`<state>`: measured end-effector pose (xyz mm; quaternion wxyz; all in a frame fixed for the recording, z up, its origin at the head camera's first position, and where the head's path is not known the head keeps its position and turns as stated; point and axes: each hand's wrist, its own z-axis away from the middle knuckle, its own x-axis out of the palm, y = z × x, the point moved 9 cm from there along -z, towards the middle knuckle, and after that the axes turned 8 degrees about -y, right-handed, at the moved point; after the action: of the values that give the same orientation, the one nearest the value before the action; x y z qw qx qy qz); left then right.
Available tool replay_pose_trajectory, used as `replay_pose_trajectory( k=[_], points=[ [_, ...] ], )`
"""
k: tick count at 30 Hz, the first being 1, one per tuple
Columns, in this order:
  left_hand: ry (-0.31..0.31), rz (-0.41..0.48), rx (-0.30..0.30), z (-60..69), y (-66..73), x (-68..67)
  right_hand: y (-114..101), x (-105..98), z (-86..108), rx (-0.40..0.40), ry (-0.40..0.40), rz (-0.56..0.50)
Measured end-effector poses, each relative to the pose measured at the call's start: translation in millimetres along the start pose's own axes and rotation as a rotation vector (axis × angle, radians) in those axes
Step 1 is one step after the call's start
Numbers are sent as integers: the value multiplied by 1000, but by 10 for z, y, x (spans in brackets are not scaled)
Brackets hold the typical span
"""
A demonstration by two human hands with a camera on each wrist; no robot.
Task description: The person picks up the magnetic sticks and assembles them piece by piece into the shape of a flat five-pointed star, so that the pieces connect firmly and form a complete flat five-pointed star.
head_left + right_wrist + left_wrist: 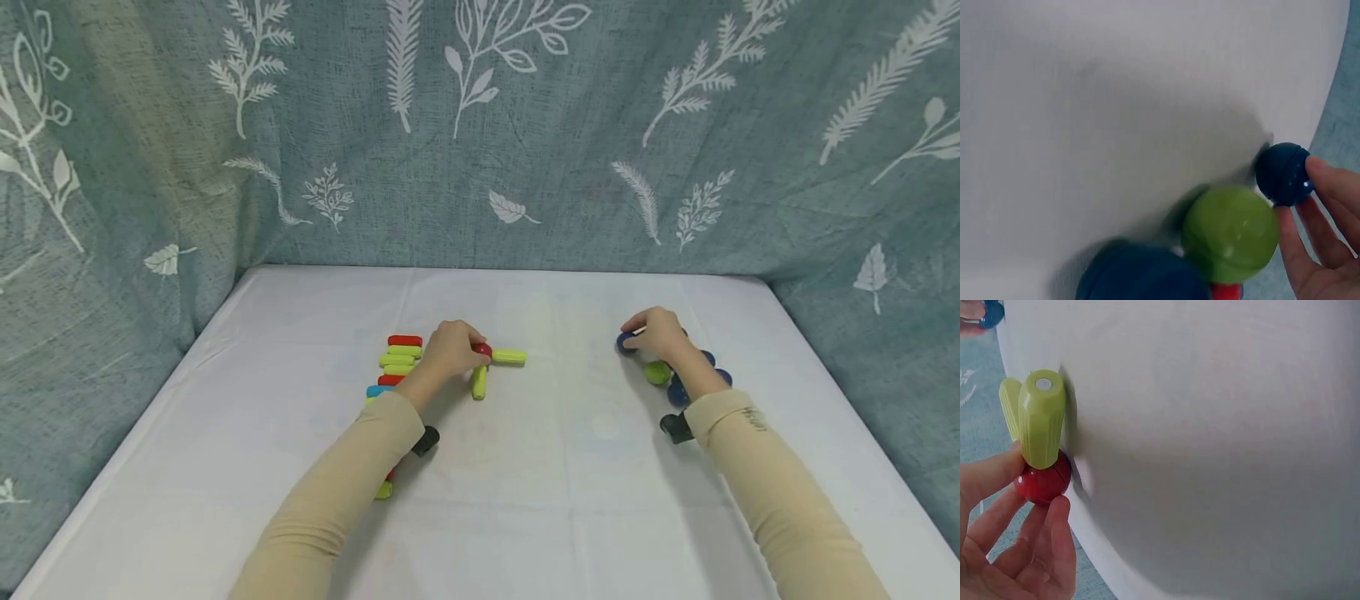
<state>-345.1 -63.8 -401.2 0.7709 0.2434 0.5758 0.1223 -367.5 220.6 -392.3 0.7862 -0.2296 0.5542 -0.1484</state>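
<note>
My left hand [450, 350] pinches a red ball [1041, 486] between thumb and fingers. Against that ball sit two yellow-green ribbed rods, one rod [509, 357] pointing right and the other rod [479, 382] pointing towards me; a small silvery disc shows on the nearer one's end. On the right, my right hand [660, 335] holds a dark blue ball [1282, 172] by thumb and fingertips. Beside it lies a green ball [1232, 234], with a larger-looking blue ball [1142, 275] nearer the camera. My right wrist partly hides the other balls in the head view.
A column of red, yellow-green and blue rods [403, 352] lies left of my left hand, partly under the forearm. More blue balls [678, 393] cluster by my right wrist. A white cloth covers the table [525, 500]; a patterned teal curtain [562, 208] hangs behind it.
</note>
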Motion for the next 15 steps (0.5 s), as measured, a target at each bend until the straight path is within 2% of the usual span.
replay_pose_trajectory(
  k=[9, 15],
  points=[
    [39, 37, -32, 1, -17, 5, -220, 181, -25, -88, -24, -87],
    [49, 82, -50, 21, -38, -1, -359, 355, -86, -104, -43, -167]
  ],
)
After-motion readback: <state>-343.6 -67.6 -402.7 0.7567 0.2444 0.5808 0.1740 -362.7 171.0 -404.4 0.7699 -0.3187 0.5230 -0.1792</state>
